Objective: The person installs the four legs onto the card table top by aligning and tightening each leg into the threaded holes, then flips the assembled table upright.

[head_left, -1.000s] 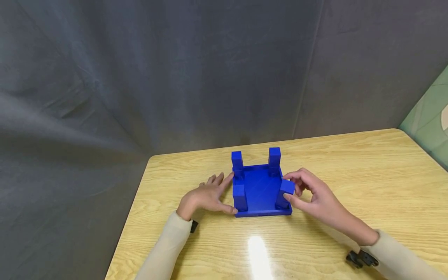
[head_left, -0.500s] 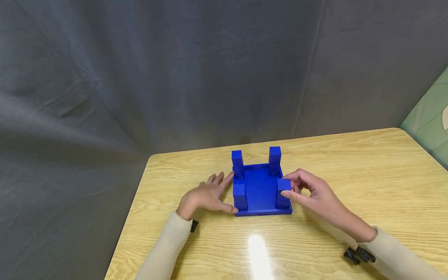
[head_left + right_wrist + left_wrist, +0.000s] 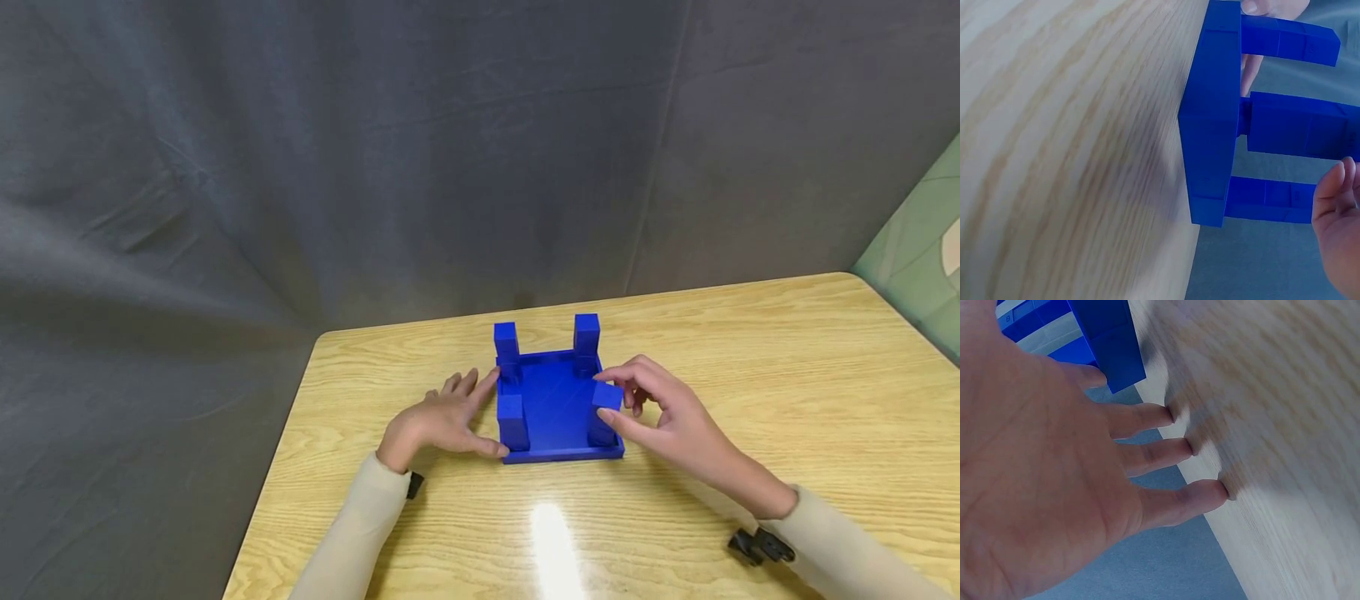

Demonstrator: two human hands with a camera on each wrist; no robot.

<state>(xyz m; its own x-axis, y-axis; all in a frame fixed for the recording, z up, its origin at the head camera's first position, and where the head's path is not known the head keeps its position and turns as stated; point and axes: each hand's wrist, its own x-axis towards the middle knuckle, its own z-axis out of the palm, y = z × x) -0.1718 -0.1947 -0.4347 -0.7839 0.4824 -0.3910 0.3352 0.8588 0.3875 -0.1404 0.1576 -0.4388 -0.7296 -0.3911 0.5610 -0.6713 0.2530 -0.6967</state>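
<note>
A square blue base with raised edges (image 3: pixel 557 408) lies on the table, with a square blue post at each corner. My right hand (image 3: pixel 678 421) pinches the top of the front right post (image 3: pixel 603 427) between thumb and fingers. In the right wrist view this post (image 3: pixel 1300 124) stands slightly off the base, with a narrower neck showing between them. My left hand (image 3: pixel 442 423) is spread on the table at the base's left side, thumb and index finger touching its edge. The front left post (image 3: pixel 513 427) stands close to that thumb.
The wood-grain table (image 3: pixel 765 358) extends around the base on all sides. A dark grey curtain (image 3: pixel 480 167) hangs behind its far edge. Black wrist devices (image 3: pixel 759 546) show at the sleeves.
The top of the front right post has shifted left and turned slightly, and my right hand has moved left with it. My left hand and the base stay in place.
</note>
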